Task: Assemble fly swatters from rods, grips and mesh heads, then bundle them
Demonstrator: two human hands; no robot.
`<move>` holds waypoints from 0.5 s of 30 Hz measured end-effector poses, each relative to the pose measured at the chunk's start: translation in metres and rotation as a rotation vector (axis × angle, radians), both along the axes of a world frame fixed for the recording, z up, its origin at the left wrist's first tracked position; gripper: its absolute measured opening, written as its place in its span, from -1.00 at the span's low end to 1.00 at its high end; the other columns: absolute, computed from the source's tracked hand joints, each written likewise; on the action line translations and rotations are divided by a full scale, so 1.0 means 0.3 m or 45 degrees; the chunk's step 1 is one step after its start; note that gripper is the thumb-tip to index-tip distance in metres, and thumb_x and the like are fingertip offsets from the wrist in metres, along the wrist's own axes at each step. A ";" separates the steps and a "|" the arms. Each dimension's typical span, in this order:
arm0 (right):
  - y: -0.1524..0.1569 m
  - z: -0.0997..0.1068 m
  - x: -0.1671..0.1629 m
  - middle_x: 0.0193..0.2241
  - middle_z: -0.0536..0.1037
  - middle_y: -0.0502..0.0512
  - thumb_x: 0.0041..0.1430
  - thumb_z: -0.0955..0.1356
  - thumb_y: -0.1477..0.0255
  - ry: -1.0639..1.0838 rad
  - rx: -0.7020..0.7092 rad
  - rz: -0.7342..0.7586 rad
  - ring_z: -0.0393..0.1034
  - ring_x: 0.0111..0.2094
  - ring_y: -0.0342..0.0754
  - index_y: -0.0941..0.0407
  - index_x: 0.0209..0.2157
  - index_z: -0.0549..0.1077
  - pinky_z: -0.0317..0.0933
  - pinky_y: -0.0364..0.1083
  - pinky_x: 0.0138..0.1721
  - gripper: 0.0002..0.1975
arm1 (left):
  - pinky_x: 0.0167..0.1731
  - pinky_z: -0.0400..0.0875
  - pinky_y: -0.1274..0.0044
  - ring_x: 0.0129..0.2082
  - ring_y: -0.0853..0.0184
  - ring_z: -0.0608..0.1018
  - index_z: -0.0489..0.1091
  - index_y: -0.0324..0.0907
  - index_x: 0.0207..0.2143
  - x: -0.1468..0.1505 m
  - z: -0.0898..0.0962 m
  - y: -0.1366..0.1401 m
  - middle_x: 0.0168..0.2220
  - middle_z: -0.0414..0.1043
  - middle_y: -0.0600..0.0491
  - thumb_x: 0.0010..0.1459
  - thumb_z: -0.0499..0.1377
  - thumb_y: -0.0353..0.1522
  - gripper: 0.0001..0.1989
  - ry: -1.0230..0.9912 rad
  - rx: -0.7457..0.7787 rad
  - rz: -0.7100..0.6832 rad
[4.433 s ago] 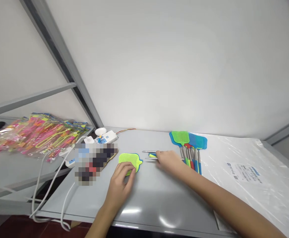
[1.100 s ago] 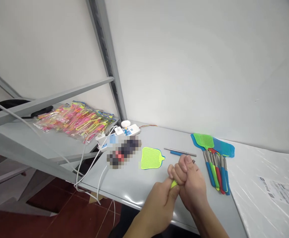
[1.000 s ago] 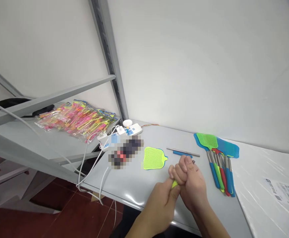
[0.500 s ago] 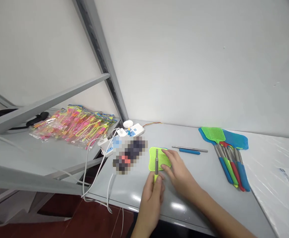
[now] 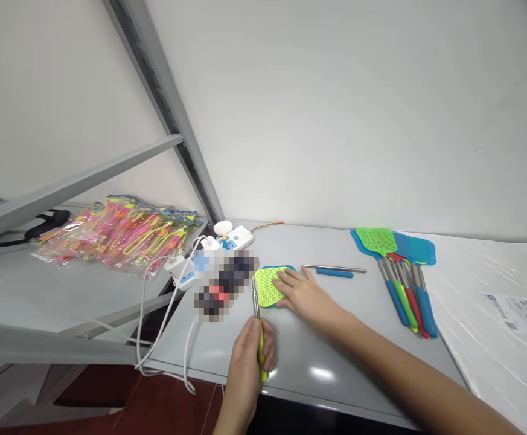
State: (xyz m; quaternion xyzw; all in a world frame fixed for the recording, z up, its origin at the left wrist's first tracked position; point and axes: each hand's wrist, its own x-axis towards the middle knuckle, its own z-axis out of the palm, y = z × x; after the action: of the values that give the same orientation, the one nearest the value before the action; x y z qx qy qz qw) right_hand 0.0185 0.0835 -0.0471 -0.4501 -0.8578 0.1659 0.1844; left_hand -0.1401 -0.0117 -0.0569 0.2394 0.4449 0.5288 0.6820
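Observation:
My left hand (image 5: 244, 350) is closed around the yellow-green grip of a metal fly swatter handle (image 5: 256, 305), which points up and away from me. The tip of its rod is beside the left edge of a yellow-green perforated fly swatter head (image 5: 267, 289). On that head lies my right hand (image 5: 306, 296), fingers stretched out and flat. A blue swatter head (image 5: 277, 267) shows at the edge underneath. Just beyond my right fingertips are a bare metal rod (image 5: 351, 269) and a blue-gripped handle piece (image 5: 334, 273).
Several fly swatters (image 5: 408, 290) with coloured grips are stacked at the right, beside a white plastic-wrapped package (image 5: 494, 272). At the left are a power strip (image 5: 238, 237), white cables (image 5: 161, 320), a pixelated item (image 5: 227, 284) and bagged colourful items (image 5: 127, 232) beyond a metal frame (image 5: 177, 109).
My left hand has moved the handle down and left, off the swatter head. My right hand has shifted left and flattened onto the head. The view has turned slightly right.

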 end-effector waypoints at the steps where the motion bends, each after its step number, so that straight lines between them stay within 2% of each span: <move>1: 0.002 0.000 0.004 0.14 0.39 0.29 0.28 0.29 0.29 0.045 0.012 0.008 0.18 0.19 0.17 0.12 0.08 0.40 -0.19 0.29 0.23 -0.62 | -0.68 0.02 0.68 -0.70 0.58 0.07 0.30 -0.21 -0.37 0.006 0.009 0.011 -0.63 0.01 0.26 0.21 0.13 -0.06 -0.63 -0.022 -0.014 0.027; 6: 0.022 0.058 0.044 -0.05 0.53 0.19 0.33 0.19 0.45 0.369 0.092 -0.087 0.37 0.00 0.02 0.10 -0.05 0.46 0.16 0.04 0.09 -0.72 | -0.72 -0.03 0.69 -0.73 0.59 0.02 0.28 -0.19 -0.37 0.094 0.066 0.050 -0.63 -0.03 0.27 0.17 0.17 -0.08 -0.65 -0.178 -0.089 0.121; 8: 0.029 0.101 0.083 -0.12 0.53 0.20 0.30 0.18 0.47 0.538 0.128 -0.225 0.39 -0.07 0.02 0.11 -0.05 0.43 0.23 0.02 0.00 -0.72 | -0.71 -0.02 0.69 -0.72 0.59 0.01 0.27 -0.18 -0.37 0.152 0.071 0.050 -0.62 -0.04 0.27 0.17 0.16 -0.06 -0.64 -0.190 -0.068 0.116; 11: 0.022 0.162 0.185 -0.16 0.49 0.17 0.26 0.17 0.46 0.786 0.159 -0.472 0.39 -0.16 0.02 0.11 -0.01 0.33 0.28 0.02 -0.12 -0.71 | -0.70 -0.03 0.68 -0.71 0.58 0.02 0.29 -0.17 -0.34 0.241 0.059 0.045 -0.62 -0.05 0.27 0.21 0.10 -0.03 -0.63 -0.077 0.017 0.047; 14: -0.025 0.195 0.322 -0.25 0.44 0.06 0.26 0.17 0.40 1.158 0.046 -0.645 0.36 -0.28 -0.04 0.05 -0.05 0.31 0.31 -0.04 -0.27 -0.74 | -0.68 -0.08 0.66 -0.68 0.56 -0.01 0.31 -0.18 -0.29 0.315 0.042 0.051 -0.61 -0.06 0.26 0.25 0.04 -0.03 -0.62 0.087 0.132 -0.098; 15: -0.051 0.199 0.367 -0.30 0.42 0.02 0.24 0.21 0.34 1.442 -0.099 -0.688 0.34 -0.34 -0.06 0.02 -0.09 0.35 0.30 -0.06 -0.32 -0.77 | -0.67 -0.09 0.66 -0.67 0.54 -0.02 0.31 -0.18 -0.28 0.336 0.038 0.056 -0.60 -0.07 0.26 0.26 0.02 -0.04 -0.62 0.138 0.166 -0.167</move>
State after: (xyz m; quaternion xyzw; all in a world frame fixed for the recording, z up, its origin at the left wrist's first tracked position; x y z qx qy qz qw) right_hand 0.1288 0.0683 0.0127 -0.4997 -0.4764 0.3572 0.6291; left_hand -0.0392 0.0050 -0.0454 0.3401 0.4291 0.4970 0.6732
